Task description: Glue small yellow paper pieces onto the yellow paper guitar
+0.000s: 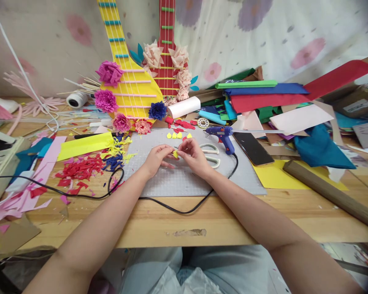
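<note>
The grey mat [171,183] leaves an open lane across its near half, between the forearms [119,216]. The left hand [159,158] and right hand [194,157] occupy its middle. Scissors [211,152], the glue gun [222,134] and a black cable [184,212] obstruct its right part; the cable also loops beyond its near edge. Paper scraps [81,167] border its left edge. The yellow guitar [149,89] blocks passage behind its far left corner.

We hold one small yellow piece [175,154] pinched between the left hand [158,157] and the right hand [195,157], above the grey mat [162,185]; fingers partly cover its outline. Beyond it, we have at least four small yellow petal shapes [179,135], lying flat in a row, pointed at one end.
</note>
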### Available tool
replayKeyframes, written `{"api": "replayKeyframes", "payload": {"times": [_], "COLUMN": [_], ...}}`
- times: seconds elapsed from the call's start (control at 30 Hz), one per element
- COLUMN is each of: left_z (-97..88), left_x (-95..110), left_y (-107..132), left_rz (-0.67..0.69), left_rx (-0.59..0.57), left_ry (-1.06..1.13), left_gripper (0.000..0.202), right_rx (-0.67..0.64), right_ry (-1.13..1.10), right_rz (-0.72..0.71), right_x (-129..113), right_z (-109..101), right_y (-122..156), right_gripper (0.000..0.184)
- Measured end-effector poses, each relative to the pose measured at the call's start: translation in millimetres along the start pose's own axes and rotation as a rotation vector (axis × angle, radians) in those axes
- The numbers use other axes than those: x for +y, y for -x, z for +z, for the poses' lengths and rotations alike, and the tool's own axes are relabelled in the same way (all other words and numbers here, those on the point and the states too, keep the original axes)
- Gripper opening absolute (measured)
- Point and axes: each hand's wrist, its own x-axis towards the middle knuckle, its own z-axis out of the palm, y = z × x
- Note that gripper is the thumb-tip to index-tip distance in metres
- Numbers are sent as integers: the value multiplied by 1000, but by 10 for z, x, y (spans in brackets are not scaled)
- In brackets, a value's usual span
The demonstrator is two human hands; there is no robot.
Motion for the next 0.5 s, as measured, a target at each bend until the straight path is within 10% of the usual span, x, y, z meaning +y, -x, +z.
{"api": "replayKeyframes", "payload": {"times": [0.5], "left_z": [30], "left_x": [-38], "left_y": [2], "left_rz": [42], "left_rx": [88], "left_ry": [-54], "left_gripper": [23], "right_rx": [38], "right_ry": [23], "right_rz": [43], "right_x": [40], "right_z": [9], "right_y": [-7], "right_gripper": [19]}}
